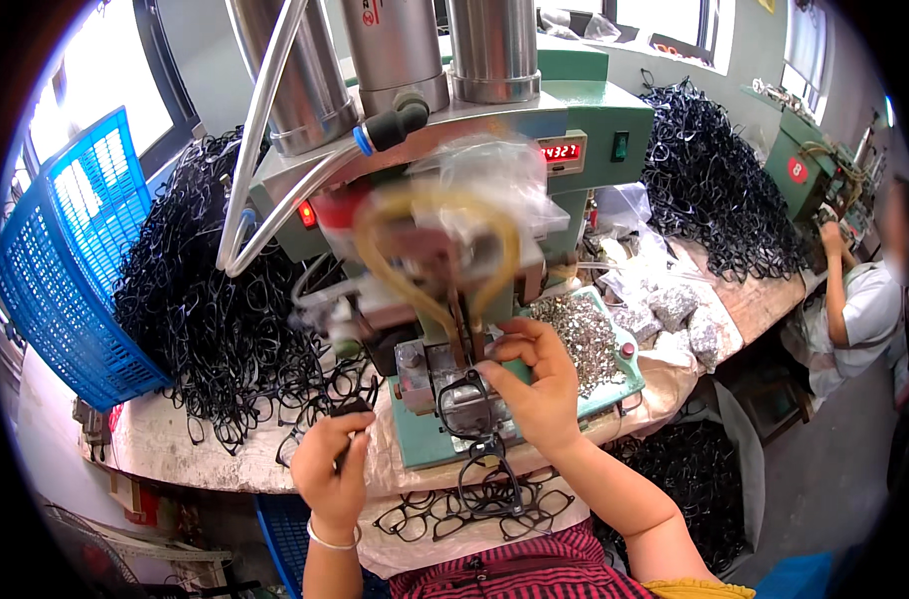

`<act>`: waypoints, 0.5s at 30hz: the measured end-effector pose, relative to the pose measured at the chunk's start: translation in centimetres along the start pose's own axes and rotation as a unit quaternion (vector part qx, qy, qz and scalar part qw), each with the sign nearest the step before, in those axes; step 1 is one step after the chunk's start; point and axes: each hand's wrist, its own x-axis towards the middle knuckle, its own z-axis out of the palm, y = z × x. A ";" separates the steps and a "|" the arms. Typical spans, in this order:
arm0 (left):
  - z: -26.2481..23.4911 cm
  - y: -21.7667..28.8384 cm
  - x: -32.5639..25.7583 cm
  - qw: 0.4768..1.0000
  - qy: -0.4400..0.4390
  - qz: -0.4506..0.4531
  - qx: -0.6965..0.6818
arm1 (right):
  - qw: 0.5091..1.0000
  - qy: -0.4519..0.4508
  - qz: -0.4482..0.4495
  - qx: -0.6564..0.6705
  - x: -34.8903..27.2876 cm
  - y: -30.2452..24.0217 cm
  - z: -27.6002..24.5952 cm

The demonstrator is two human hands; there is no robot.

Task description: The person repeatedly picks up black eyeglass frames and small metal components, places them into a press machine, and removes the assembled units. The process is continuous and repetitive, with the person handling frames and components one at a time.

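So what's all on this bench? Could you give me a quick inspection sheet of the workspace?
Surface: worn pale bench, cloth draped over its front edge.
Job's things: black glasses frame on the green press machine.
Clutter: frame heaps, small metal parts, foil packets, blue basket, loose frames on the lap.
Grips: right hand holds the frame at the machine; left hand holds another dark frame.
Cables: yellow tube, grey hoses.
Surroundings: windows, another person at a second machine.
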 end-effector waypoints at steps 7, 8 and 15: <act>-0.3 7.6 3.3 0.909 -0.202 0.359 0.069 | 0.999 -0.036 0.017 0.036 -1.2 -4.3 1.4; 0.3 7.7 3.6 0.892 -0.239 0.376 0.070 | 0.998 -0.058 0.007 0.007 -1.5 -4.9 0.9; 3.2 7.4 4.2 0.860 -0.337 0.377 0.067 | 0.820 0.029 -0.093 -0.565 0.7 2.8 -8.3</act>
